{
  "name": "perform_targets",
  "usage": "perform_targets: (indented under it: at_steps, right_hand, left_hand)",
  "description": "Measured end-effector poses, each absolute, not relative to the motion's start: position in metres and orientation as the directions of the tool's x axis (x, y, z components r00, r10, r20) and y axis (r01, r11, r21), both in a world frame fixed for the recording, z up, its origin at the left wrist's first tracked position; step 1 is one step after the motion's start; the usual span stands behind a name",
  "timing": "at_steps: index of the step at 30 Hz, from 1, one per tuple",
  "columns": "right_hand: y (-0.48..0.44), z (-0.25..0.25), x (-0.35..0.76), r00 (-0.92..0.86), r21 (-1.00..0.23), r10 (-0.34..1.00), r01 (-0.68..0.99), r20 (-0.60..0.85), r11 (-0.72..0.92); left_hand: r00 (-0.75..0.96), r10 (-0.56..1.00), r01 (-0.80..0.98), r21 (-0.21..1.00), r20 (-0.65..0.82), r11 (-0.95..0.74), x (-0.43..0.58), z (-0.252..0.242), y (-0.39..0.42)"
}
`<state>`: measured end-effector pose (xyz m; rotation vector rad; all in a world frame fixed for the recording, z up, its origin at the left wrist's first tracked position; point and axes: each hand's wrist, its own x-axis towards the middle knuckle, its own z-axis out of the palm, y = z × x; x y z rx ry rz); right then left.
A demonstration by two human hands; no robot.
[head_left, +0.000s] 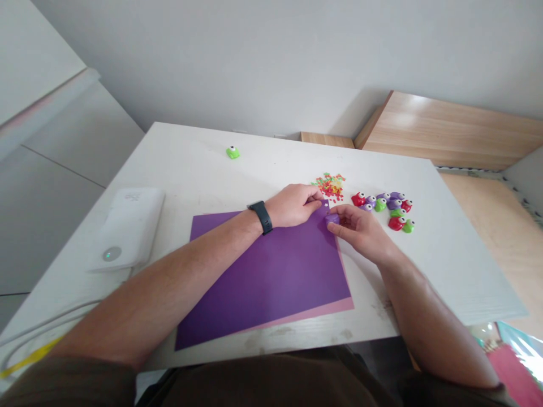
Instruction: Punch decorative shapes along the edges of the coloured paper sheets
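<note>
A sheet of purple paper [271,265] lies in front of me, with a pink sheet [335,305] showing beneath its right and near edges. A small star-shaped hole [326,205] shows near its far right corner. Beside that corner my left hand [297,204], wearing a dark watch at the wrist, has its fingers closed on the paper's far edge. My right hand [354,229] grips a purple craft punch [332,219] between thumb and fingers, at the right edge of the sheet. Whether the paper sits inside the punch's slot is too small to tell.
Colourful paper cutouts [331,185] lie piled beyond the corner. To the right stand several red, green and purple craft punches [394,204]. A lone green punch [233,152] is at the far left. A white device [129,226] with cables occupies the table's left side.
</note>
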<state>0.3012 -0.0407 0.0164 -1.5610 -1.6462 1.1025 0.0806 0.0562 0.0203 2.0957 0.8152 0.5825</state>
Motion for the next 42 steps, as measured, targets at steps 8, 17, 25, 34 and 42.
perform_targets:
  at_steps: [8,17,25,34,42]
  right_hand:
    - [-0.04,0.01,0.301,-0.118,-0.886,0.987,0.463,-0.106,-0.04]
    - [-0.04,0.008,0.3,-0.106,-0.884,0.989,0.467,-0.099,-0.038]
    - [-0.04,0.004,0.299,-0.09,-0.876,0.993,0.481,-0.079,-0.026]
    - [-0.039,0.003,0.298,-0.09,-0.874,0.993,0.486,-0.071,-0.018]
    - [-0.04,0.006,0.296,-0.1,-0.876,0.993,0.483,-0.066,-0.01]
  left_hand:
    - [0.684,0.719,0.348,0.813,0.121,-0.468,0.081,0.022,0.056]
    - [0.677,0.727,0.346,0.824,0.112,-0.449,0.081,0.023,0.055]
    - [0.679,0.724,0.352,0.813,0.119,-0.463,0.08,0.022,0.056]
    - [0.687,0.718,0.349,0.813,0.116,-0.465,0.081,0.023,0.056]
    - [0.737,0.665,0.318,0.808,0.118,-0.496,0.08,0.025,0.056]
